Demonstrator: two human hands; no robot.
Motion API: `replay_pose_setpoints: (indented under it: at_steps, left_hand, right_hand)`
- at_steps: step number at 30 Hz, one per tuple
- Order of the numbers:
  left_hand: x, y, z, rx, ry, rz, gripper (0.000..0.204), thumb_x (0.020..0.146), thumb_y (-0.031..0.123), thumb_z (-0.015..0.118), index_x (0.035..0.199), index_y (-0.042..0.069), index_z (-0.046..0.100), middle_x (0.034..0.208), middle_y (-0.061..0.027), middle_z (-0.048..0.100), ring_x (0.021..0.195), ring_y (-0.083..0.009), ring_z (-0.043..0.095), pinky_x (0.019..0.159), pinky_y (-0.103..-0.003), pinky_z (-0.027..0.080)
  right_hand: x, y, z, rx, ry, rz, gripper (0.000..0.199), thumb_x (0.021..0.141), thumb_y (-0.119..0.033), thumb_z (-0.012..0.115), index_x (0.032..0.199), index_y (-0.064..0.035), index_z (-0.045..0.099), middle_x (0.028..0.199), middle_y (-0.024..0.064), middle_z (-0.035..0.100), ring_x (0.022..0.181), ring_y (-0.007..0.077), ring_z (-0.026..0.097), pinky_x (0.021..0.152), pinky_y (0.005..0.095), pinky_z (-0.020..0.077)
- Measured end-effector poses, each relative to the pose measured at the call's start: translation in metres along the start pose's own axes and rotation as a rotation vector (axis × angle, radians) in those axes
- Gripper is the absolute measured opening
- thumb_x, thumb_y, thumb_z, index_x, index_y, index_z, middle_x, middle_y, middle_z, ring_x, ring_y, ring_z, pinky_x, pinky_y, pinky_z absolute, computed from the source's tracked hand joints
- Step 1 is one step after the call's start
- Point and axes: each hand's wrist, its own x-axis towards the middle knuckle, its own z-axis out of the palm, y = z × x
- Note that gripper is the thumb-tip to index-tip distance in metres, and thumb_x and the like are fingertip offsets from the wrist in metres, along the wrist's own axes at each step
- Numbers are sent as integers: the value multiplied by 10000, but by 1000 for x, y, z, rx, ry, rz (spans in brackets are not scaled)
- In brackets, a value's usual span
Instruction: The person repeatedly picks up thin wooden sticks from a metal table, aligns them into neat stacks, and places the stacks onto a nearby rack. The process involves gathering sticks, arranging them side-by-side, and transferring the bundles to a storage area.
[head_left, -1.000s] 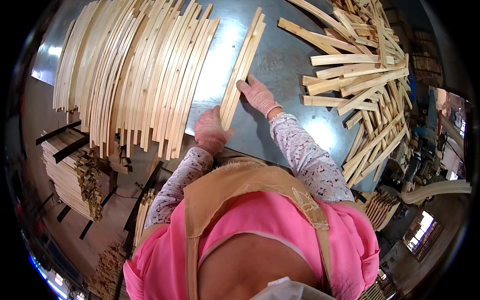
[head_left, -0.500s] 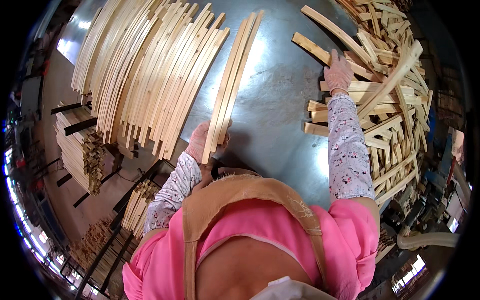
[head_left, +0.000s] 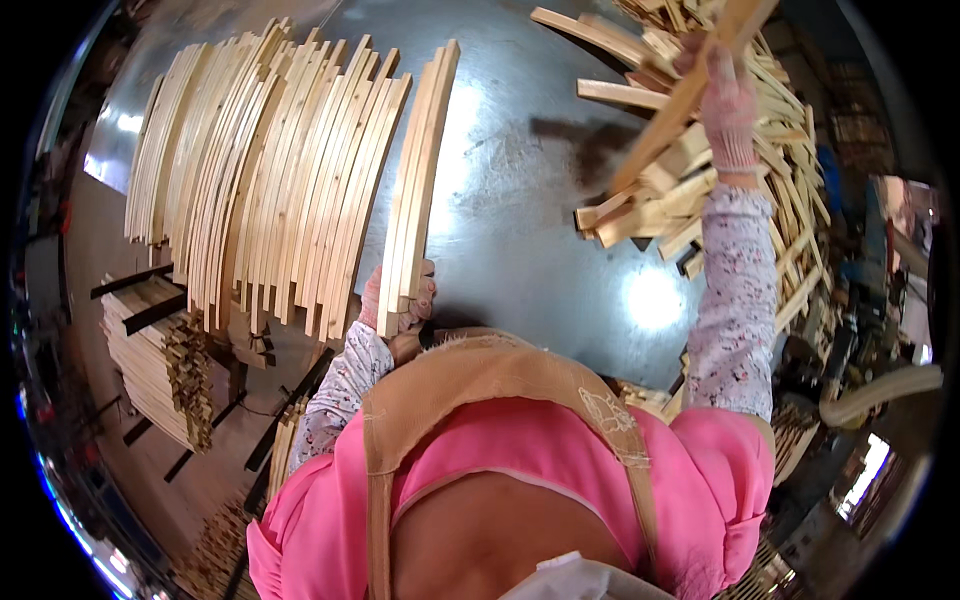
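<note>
At the near end of a small bundle of wooden strips (head_left: 418, 180), my left hand (head_left: 427, 290) in a pink knit glove is closed around the strips. They point away from me across the metal table (head_left: 510, 240). My gloved right hand (head_left: 730, 105) is up at the far right, closed on a single wooden strip (head_left: 655, 140). That strip slants from the upper right down toward the table, over a jumbled pile of wooden pieces (head_left: 790, 230).
To the left, a wide row of wooden strips (head_left: 270, 180) lies side by side on the table. Below its edge, a stack of strips (head_left: 150, 360) rests on dark bars (head_left: 155, 315). A ribbed hose (head_left: 880, 395) curves at the lower right.
My right hand has lifted a strip off the pile and swung it up to the far right; pile pieces have shifted. My left hand keeps its bundle, now a little further left.
</note>
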Motion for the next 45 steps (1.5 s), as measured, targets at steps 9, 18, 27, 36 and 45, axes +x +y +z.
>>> replay_pose_setpoints:
  at_steps: [9,18,27,36,45]
  left_hand:
    - [-31,30,-27,176,88,-41,556,1098,454,534,1362,-31,596,1127,-209,705,863,-312,722,641,-422,624]
    - [-32,23,7,1100,686,249,469,1063,465,615,1301,66,684,1178,-152,759,978,-300,730,833,-443,593]
    - [-50,-5,32,2362,736,412,871,860,495,840,1514,50,476,1384,-233,655,1165,-424,688,997,-493,561]
    - [-61,22,8,1727,772,565,564,953,259,735,1415,-32,596,1170,-206,756,1082,-274,735,961,-401,580]
    - [145,215,123,2544,785,1638,563,1052,417,671,1430,6,595,1099,-239,710,1003,-386,707,849,-484,590]
  right_hand:
    - [-114,113,213,543,1,825,313,1092,-319,637,1231,-67,514,954,117,625,625,196,593,540,346,550]
    - [-185,135,345,52,-206,683,929,975,-437,654,1619,110,266,1346,366,642,1188,468,679,1070,417,522]
    - [-209,164,346,610,-179,961,602,1087,-431,539,1504,4,534,1327,188,716,1164,394,695,1069,421,518]
    - [-173,149,297,-821,-756,273,603,1083,-400,551,1482,51,546,1431,358,609,1108,451,725,996,525,564]
    - [-174,113,354,-461,-895,510,1125,1036,-632,561,1657,126,9,1039,328,760,1009,481,755,875,519,592]
